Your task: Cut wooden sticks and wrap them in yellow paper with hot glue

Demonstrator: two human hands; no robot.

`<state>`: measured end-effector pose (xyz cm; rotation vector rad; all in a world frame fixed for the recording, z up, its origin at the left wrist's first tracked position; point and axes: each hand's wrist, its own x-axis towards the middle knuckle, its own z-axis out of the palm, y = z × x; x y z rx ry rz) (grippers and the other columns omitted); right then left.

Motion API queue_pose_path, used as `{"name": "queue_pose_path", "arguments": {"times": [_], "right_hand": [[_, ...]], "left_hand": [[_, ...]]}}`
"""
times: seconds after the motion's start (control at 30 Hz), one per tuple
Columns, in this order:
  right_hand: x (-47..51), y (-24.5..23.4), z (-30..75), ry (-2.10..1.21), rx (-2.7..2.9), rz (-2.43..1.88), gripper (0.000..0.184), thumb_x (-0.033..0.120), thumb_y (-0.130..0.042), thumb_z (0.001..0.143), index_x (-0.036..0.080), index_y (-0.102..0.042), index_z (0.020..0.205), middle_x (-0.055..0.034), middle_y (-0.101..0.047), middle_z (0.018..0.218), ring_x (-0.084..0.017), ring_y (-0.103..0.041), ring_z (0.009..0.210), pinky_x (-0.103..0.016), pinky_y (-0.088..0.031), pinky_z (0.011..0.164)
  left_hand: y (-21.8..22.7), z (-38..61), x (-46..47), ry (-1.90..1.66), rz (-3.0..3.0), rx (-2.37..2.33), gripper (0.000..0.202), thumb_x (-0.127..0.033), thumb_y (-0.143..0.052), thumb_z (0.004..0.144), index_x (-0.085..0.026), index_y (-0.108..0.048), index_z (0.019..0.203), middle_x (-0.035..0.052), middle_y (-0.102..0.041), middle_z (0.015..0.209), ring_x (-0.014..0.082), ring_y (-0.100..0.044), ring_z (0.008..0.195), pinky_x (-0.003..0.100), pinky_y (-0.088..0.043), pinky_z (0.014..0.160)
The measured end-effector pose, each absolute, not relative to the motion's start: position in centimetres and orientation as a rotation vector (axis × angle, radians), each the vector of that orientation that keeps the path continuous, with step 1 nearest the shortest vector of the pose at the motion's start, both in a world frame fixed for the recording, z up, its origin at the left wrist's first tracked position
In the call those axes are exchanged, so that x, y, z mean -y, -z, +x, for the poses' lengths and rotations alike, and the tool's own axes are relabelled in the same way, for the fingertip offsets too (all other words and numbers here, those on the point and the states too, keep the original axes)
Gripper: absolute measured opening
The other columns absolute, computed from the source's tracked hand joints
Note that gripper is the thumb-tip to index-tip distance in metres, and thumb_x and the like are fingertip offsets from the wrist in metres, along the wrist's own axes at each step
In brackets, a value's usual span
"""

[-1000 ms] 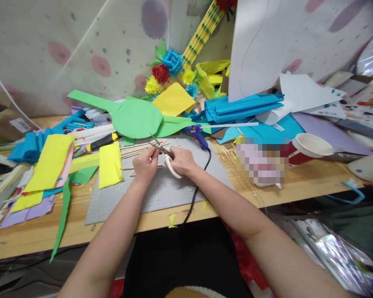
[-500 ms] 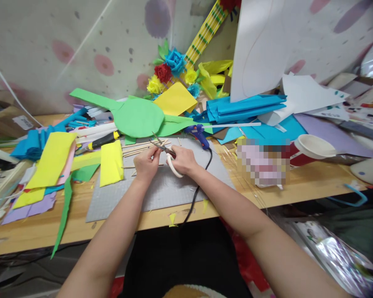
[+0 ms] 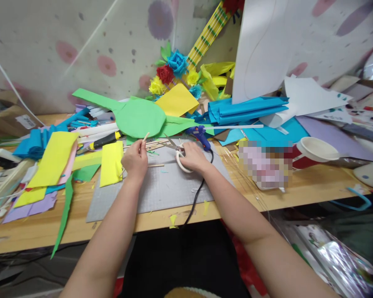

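My right hand [image 3: 191, 157] is closed round the white handles of a pair of scissors [image 3: 183, 164], whose blades stand apart and point up and left. My left hand [image 3: 135, 160] pinches a short thin wooden stick [image 3: 146, 137], its pale end sticking up past the fingertips. Both hands are over a grey cutting mat [image 3: 164, 192]. Several more wooden sticks [image 3: 157, 145] lie on the mat behind the hands. A folded yellow crepe paper [image 3: 112, 164] rests just left of my left hand. Behind my right hand lies a blue glue gun [image 3: 199, 134].
A green guitar-shaped cutout [image 3: 139, 118] lies at the back. Folded blue paper [image 3: 248, 109] and a red and white cup [image 3: 313, 153] are to the right. A black cord [image 3: 196, 203] crosses the mat to the table's front edge. A utility knife [image 3: 104, 140] lies on the left.
My hands have moved apart: the left one to the left with the stick, the right one to the right with the scissors. The scissor blades have come away from the left fingers.
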<state>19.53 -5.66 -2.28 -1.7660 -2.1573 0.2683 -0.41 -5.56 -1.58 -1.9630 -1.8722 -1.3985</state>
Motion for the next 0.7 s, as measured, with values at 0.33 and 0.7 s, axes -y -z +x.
{"name": "queue_pose_path", "arguments": {"times": [0.33, 0.7], "right_hand": [[5.6, 1.1, 21.7, -0.363, 2.263, -1.938, 0.046, 0.034, -0.062, 0.062, 0.013, -0.053, 0.103, -0.0135, -0.049, 0.106, -0.026, -0.044, 0.103, -0.035, -0.037, 0.088], [5.3, 0.8, 19.1, -0.557, 1.926, -1.364, 0.035, 0.043, -0.035, 0.087, 0.017, -0.057, 0.081, -0.0038, -0.059, 0.081, -0.014, -0.051, 0.079, -0.025, -0.038, 0.071]], "left_hand": [[2.0, 1.3, 6.2, 0.611, -2.247, 2.035, 0.035, -0.047, -0.038, 0.086, -0.023, -0.063, 0.079, 0.0054, -0.065, 0.078, 0.0203, -0.056, 0.073, 0.028, -0.028, 0.057], [2.1, 2.7, 6.8, 0.734, -2.505, 1.670, 0.028, -0.031, -0.033, 0.090, -0.018, -0.058, 0.088, 0.0063, -0.063, 0.088, 0.0188, -0.056, 0.084, 0.028, -0.035, 0.069]]}}
